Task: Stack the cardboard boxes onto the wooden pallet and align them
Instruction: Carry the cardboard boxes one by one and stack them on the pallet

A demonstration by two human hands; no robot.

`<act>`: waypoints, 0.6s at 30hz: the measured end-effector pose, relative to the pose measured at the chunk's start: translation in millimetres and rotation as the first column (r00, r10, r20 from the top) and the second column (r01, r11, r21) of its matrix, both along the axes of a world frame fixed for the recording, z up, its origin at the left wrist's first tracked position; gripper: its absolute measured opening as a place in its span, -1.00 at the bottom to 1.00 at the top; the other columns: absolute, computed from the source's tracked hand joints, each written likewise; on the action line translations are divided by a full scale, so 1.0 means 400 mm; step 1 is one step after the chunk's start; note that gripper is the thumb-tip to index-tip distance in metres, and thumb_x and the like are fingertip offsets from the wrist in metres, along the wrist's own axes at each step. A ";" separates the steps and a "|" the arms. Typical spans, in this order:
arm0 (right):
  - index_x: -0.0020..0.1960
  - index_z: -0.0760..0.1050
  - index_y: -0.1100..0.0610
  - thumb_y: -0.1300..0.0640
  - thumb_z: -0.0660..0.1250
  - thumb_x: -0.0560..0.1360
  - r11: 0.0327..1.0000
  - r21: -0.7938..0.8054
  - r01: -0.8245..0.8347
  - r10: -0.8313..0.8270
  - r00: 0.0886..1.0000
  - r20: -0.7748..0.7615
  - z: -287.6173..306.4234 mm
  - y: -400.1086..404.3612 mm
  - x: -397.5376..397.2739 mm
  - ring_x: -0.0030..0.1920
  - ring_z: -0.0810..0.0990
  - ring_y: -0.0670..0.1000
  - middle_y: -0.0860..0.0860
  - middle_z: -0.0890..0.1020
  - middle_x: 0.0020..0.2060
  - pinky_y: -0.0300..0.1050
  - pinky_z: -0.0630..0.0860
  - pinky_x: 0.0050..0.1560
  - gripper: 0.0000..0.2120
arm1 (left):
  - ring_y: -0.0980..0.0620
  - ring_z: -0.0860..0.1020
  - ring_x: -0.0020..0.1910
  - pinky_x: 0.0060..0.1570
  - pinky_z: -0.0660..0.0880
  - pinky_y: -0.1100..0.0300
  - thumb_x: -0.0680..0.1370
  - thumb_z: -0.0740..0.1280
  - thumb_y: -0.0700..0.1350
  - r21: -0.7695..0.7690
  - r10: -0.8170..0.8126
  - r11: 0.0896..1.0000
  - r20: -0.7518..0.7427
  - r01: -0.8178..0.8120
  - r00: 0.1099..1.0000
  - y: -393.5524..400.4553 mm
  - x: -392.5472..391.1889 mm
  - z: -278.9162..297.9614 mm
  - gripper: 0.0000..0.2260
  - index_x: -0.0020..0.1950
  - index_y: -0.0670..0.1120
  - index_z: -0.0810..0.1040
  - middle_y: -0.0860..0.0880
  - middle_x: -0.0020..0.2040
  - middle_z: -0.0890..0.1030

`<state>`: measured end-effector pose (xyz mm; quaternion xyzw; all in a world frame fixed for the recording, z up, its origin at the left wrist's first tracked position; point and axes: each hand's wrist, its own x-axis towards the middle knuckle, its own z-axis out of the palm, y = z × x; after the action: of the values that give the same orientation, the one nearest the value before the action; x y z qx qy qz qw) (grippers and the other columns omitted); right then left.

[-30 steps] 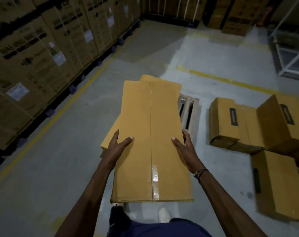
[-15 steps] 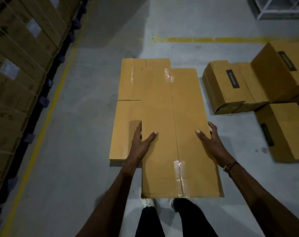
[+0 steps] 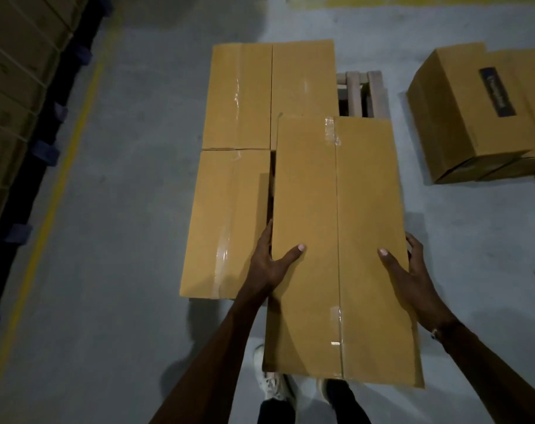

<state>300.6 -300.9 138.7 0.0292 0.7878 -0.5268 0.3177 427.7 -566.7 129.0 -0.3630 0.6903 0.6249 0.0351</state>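
Left hand (image 3: pixel 267 264) and right hand (image 3: pixel 413 270) grip held box (image 3: pixel 336 240) by its sides, fingers clamped on it, thumbs on top, stacked boxes (image 3: pixel 245 148) and wooden pallet (image 3: pixel 361 90) just beyond.

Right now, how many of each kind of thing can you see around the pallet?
Plain cardboard boxes: 3, two on the pallet and one held by the left hand and right hand
Labelled cardboard box on the floor, whole in view: 1
Wooden pallet: 1
Total: 5
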 end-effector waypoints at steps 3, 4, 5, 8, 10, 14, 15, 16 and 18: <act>0.58 0.07 -0.38 -0.56 0.41 0.33 1.000 0.013 0.001 -0.001 1.000 0.008 -0.138 -0.021 -0.032 0.54 0.39 0.09 -0.09 0.33 0.59 0.38 0.39 0.50 -0.05 | 0.17 0.29 0.56 0.55 0.28 0.11 0.52 0.53 0.17 -0.036 -0.019 0.999 0.029 0.020 0.999 -0.026 -0.037 -0.123 -0.14 0.70 0.08 0.15 0.16 0.63 0.30; 0.59 0.07 -0.37 -0.56 0.41 0.32 1.000 0.003 -0.002 0.002 1.000 0.010 -0.185 -0.027 -0.043 0.54 0.40 0.09 -0.08 0.34 0.59 0.38 0.39 0.49 -0.04 | 0.22 0.26 0.54 0.50 0.26 0.19 0.55 0.52 0.13 -0.057 -0.028 0.998 0.029 0.029 0.999 -0.036 -0.047 -0.162 -0.16 0.70 0.06 0.14 0.21 0.60 0.27; 0.60 0.08 -0.35 -0.54 0.42 0.33 1.000 -0.008 -0.006 0.006 1.000 0.009 -0.228 -0.036 -0.053 0.53 0.41 0.09 -0.08 0.35 0.58 0.37 0.40 0.49 -0.04 | 0.25 0.23 0.50 0.44 0.24 0.24 0.56 0.51 0.10 -0.085 -0.039 0.995 0.035 0.042 0.999 -0.045 -0.058 -0.202 -0.18 0.70 0.05 0.13 0.24 0.54 0.26; 0.62 0.09 -0.27 -0.40 0.44 0.48 1.000 -0.017 -0.004 0.004 1.000 0.014 -0.335 -0.067 -0.081 0.48 0.46 0.05 -0.09 0.40 0.53 0.32 0.45 0.47 -0.14 | 0.16 0.22 0.52 0.49 0.23 0.13 0.56 0.48 0.19 -0.180 -0.067 0.981 0.069 0.078 0.995 -0.073 -0.085 -0.309 -0.16 0.70 0.02 0.12 0.12 0.58 0.26; 0.63 0.07 -0.26 -0.24 0.41 0.56 1.000 -0.024 -0.001 0.001 1.000 0.026 -0.396 -0.087 -0.094 0.44 0.48 0.04 -0.09 0.41 0.50 0.26 0.48 0.43 -0.23 | -0.07 0.09 0.66 0.60 0.12 -0.27 0.49 0.41 0.38 -0.216 -0.081 0.970 0.153 0.113 0.985 -0.090 -0.099 -0.375 -0.05 0.72 0.06 0.05 -0.01 0.71 0.11; 0.66 0.06 -0.17 -0.12 0.38 0.61 1.000 -0.029 0.008 -0.008 1.000 0.022 -0.500 -0.131 -0.122 0.35 0.50 -0.09 -0.12 0.41 0.45 -0.10 0.52 0.20 -0.26 | -0.19 -0.21 0.69 0.52 -0.20 -0.45 0.51 0.29 0.43 -0.326 -0.076 0.930 0.283 0.170 0.956 -0.128 -0.126 -0.474 -0.10 0.72 0.11 0.02 -0.04 0.74 -0.14; 0.66 0.07 -0.15 -0.09 0.38 0.62 0.999 -0.030 0.011 -0.011 1.000 0.012 -0.520 -0.140 -0.127 0.31 0.50 -0.14 -0.12 0.41 0.43 -0.19 0.50 0.14 -0.27 | -0.20 -0.24 0.69 0.52 -0.23 -0.44 0.52 0.26 0.44 -0.357 -0.081 0.916 0.282 0.183 0.956 -0.136 -0.131 -0.495 -0.11 0.72 0.11 0.01 -0.05 0.73 -0.17; 0.66 0.08 -0.14 -0.07 0.38 0.63 0.999 -0.030 0.018 -0.018 1.000 0.005 -0.538 -0.149 -0.132 0.29 0.50 -0.16 -0.13 0.41 0.42 -0.23 0.48 0.11 -0.28 | -0.20 -0.26 0.68 0.51 -0.25 -0.43 0.53 0.23 0.45 -0.384 -0.090 0.902 0.282 0.199 0.955 -0.142 -0.134 -0.514 -0.12 0.72 0.12 0.00 -0.06 0.73 -0.20; 0.65 0.09 -0.16 -0.07 0.38 0.64 0.999 -0.031 0.028 -0.028 1.000 0.002 -0.572 -0.159 -0.143 0.28 0.52 -0.16 -0.18 0.46 0.37 -0.23 0.48 0.11 -0.30 | -0.19 -0.31 0.67 0.51 -0.29 -0.42 0.55 0.17 0.49 -0.417 -0.104 0.882 0.283 0.220 0.953 -0.151 -0.138 -0.557 -0.15 0.72 0.16 -0.03 -0.06 0.72 -0.25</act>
<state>243.4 -364.6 -90.0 0.0357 0.7790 -0.5432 0.3111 372.5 -627.3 -93.9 -0.3786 0.8324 0.3943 0.0915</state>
